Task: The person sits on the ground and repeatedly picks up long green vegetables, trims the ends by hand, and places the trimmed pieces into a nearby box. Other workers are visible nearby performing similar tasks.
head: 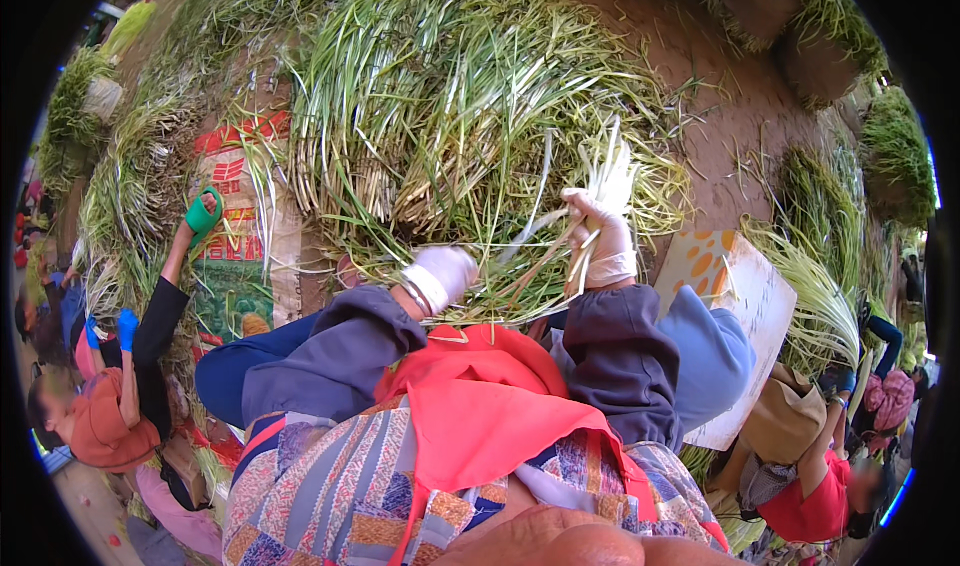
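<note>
My right hand (600,239), in a thin whitish glove, is closed around a small bunch of pale green-white stalks (611,168); the leafy ends hang down below the fist. My left hand (442,273), also gloved and with a bracelet at the wrist, is blurred by motion beside it, over loose leaves; whether its fingers hold anything cannot be told. Before me lies a large heap of long-leaved green stalks (465,93), white ends towards me. Loose yellowish leaves (660,198) lie about the right hand.
A printed sack (281,281) lies at the left, near a person's foot in a green slipper (203,217). A white board with orange spots (742,326) stands at my right knee. People with more stalks sit at both sides. Bare brown ground (705,138) shows beyond the heap.
</note>
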Motion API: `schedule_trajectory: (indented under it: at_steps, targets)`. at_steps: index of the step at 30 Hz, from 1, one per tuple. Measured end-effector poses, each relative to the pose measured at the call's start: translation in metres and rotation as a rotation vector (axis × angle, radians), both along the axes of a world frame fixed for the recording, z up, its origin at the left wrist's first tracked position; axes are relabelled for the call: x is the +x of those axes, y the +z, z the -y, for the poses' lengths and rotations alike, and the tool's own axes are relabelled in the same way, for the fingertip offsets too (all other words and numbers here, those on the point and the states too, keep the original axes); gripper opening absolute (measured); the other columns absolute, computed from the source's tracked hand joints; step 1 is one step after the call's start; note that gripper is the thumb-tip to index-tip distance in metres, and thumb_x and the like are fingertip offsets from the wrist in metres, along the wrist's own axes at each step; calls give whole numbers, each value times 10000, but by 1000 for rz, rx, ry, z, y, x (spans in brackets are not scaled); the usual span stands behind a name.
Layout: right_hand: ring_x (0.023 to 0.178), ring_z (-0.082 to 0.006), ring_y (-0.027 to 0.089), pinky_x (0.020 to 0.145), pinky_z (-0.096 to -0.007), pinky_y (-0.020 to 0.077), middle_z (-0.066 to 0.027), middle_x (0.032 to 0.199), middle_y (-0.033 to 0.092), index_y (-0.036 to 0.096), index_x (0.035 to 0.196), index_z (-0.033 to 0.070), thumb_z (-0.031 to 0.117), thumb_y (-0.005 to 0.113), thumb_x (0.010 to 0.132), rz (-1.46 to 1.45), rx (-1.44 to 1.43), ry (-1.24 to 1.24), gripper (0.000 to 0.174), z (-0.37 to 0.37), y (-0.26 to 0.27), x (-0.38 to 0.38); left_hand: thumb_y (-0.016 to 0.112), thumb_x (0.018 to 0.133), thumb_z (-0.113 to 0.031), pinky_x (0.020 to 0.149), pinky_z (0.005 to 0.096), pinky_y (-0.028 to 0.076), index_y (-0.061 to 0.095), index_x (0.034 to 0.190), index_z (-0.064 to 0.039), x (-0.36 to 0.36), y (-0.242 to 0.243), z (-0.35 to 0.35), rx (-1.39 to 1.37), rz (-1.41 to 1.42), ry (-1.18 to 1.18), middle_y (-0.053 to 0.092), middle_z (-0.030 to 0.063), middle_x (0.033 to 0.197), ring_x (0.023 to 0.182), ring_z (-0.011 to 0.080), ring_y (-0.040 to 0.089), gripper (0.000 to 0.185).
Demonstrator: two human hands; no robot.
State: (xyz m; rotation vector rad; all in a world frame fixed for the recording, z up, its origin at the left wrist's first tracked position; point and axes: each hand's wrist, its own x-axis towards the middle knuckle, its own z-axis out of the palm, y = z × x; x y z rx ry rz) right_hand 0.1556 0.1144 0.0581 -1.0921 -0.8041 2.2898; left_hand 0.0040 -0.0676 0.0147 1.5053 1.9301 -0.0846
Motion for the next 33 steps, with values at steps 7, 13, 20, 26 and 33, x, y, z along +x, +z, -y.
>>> schedule_trajectory:
  at_steps: [7, 13, 20, 26, 33]
  targets:
    - [405, -51, 365, 375, -187, 293, 21, 639, 521, 610, 926, 6, 163, 588, 835, -15, -22, -4, 183, -14, 14, 9, 582, 813, -417, 827, 370, 469, 672, 995, -109, -39, -75, -56, 220, 144, 422, 656, 120, 966, 896, 303, 618, 369]
    - [413, -51, 373, 365, -194, 277, 30, 627, 517, 620, 964, 31, 183, 558, 861, -33, -62, 81, 194, -11, 3, 1, 589, 810, -386, 853, 374, 470, 642, 1040, -88, -11, -152, -106, -157, 127, 500, 646, 126, 1012, 897, 296, 619, 380]
    - [406, -45, 333, 376, -173, 263, 39, 625, 495, 606, 930, 16, 159, 583, 835, 65, 18, 22, 174, -37, 13, 23, 604, 789, -247, 760, 356, 476, 650, 1002, -91, 46, -105, -27, -88, 673, -317, 660, 124, 895, 833, 295, 620, 268]
    - [401, -36, 348, 363, -182, 274, 48, 596, 484, 624, 866, 34, 167, 596, 818, 164, 60, -70, 144, -41, 22, 34, 601, 851, -120, 475, 180, 447, 644, 1033, -25, -2, -50, -39, 100, 995, 634, 618, 11, 723, 505, 45, 528, 210]
    - [471, -56, 397, 424, -184, 285, 37, 606, 484, 653, 875, 14, 122, 625, 776, 268, 96, -173, 149, 20, -25, -7, 617, 842, -131, 502, 211, 460, 648, 1036, -30, 8, 2, -32, 248, 895, 587, 643, 32, 740, 531, 64, 561, 221]
